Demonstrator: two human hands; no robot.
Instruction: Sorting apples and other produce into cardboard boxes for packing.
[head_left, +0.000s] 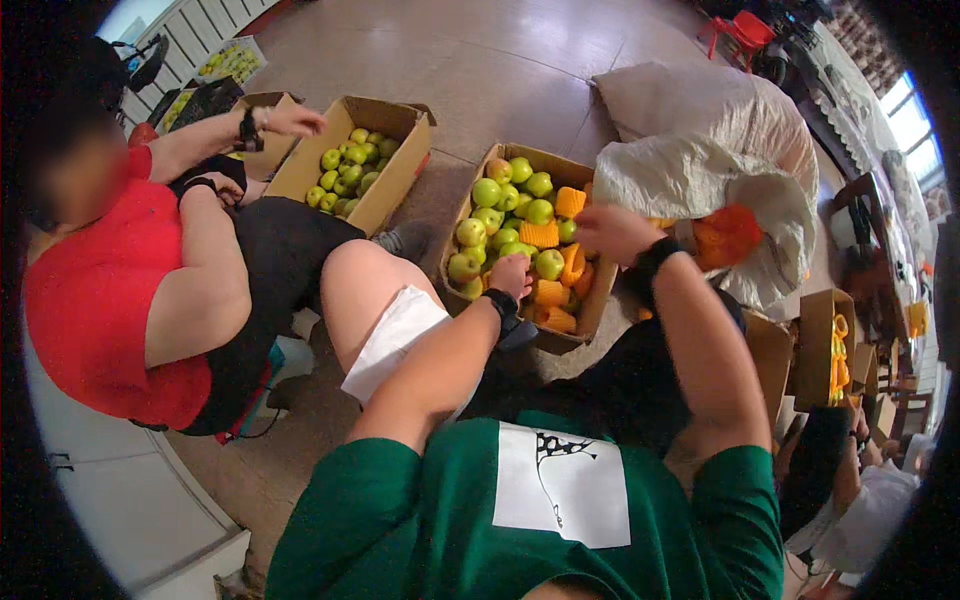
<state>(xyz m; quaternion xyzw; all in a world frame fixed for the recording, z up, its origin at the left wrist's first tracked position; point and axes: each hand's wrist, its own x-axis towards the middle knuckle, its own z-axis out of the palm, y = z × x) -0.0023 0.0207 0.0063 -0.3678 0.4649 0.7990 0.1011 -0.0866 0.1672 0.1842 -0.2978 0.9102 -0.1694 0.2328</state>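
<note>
A cardboard box before me holds several green apples and several orange foam fruit nets. My left hand is over the near left part of the box, its fingers curled beside the apples; whether it holds anything is hidden. At the box's right side, my right hand reaches over the rim near an orange net; its fingers are blurred and its grasp cannot be told. Right of it, an open white woven sack has orange netting in its mouth.
To the left sits a person in a red shirt, an arm over a second cardboard box of apples. A white cloth lies on my thigh. Another box with orange nets and more people are at the right. A red chair stands far back.
</note>
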